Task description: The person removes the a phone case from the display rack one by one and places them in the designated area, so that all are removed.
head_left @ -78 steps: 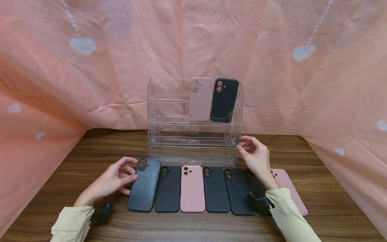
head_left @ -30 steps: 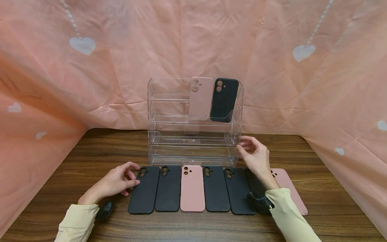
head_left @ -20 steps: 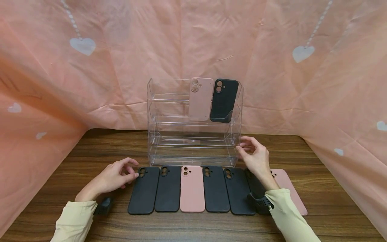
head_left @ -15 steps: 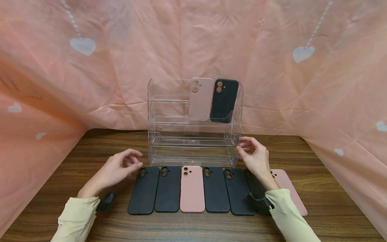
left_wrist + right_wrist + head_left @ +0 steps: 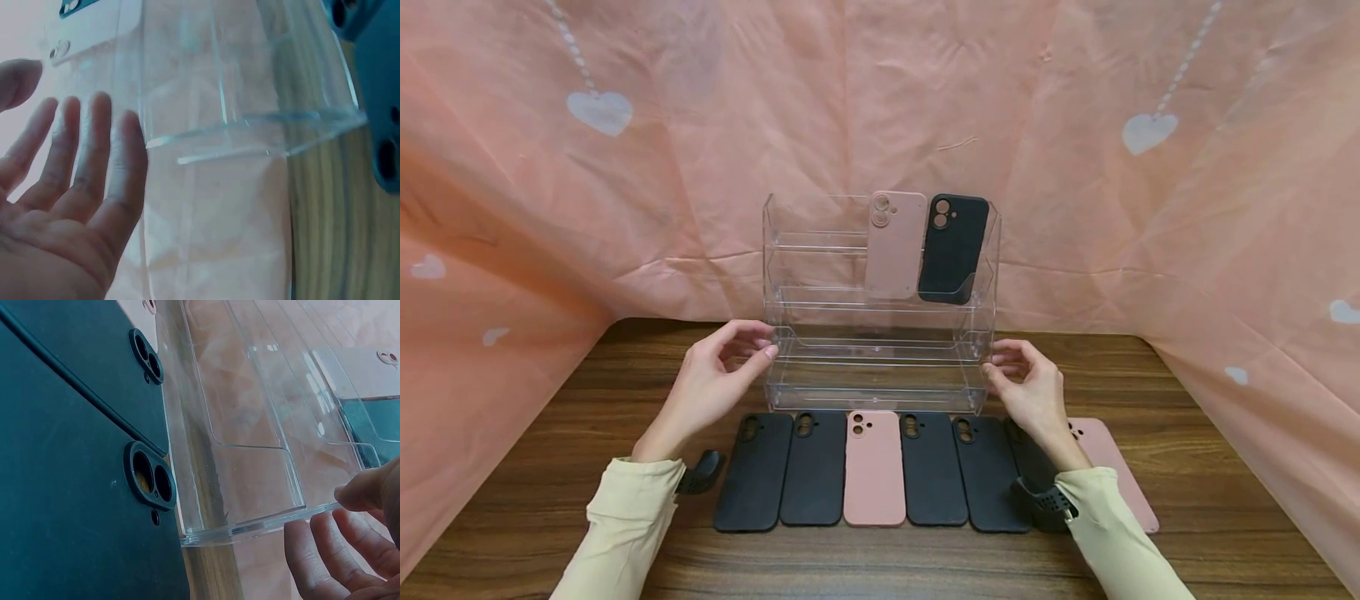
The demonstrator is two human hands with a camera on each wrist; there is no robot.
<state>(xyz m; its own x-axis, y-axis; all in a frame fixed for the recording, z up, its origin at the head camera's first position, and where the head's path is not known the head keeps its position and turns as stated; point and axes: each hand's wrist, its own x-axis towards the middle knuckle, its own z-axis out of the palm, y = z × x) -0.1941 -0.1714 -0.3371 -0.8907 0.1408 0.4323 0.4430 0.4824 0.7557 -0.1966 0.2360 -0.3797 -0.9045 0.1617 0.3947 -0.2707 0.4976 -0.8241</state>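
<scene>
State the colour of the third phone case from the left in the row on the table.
Pink: the third case lies between black cases, clearest in the head view.

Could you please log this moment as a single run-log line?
left hand: open, at clear rack left side | right hand: fingers on rack's right edge | rack: pink case, black case
</scene>
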